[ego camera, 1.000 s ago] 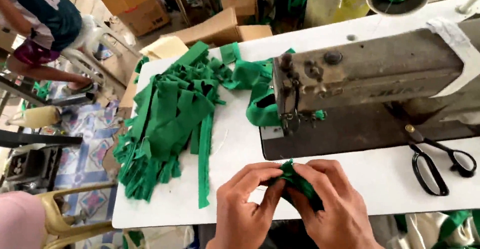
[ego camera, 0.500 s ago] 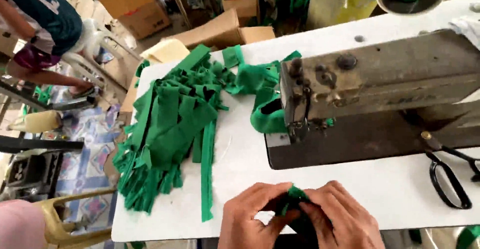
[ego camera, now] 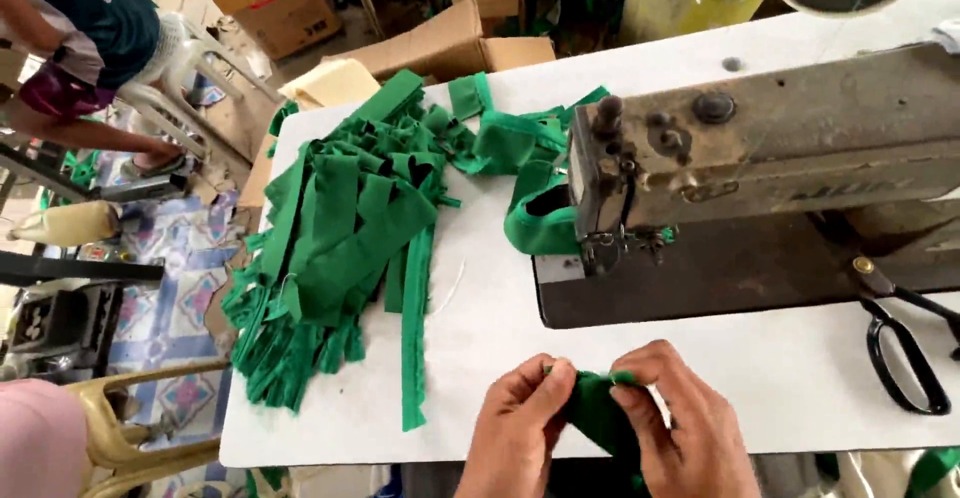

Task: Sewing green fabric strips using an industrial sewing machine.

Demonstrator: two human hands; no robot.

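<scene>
Two hands, left hand (ego camera: 520,428) and right hand (ego camera: 680,428), pinch one folded green fabric strip (ego camera: 598,410) at the white table's (ego camera: 780,378) near edge, best kept edge-aligned, before the sewing machine (ego camera: 760,148), strip pile (ego camera: 340,238) leftward, black scissors (ego camera: 905,343) rightward.

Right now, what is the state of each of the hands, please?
Left hand: closed, pinching the green fabric piece.
Right hand: closed, pinching the same green fabric piece from the other side.
</scene>
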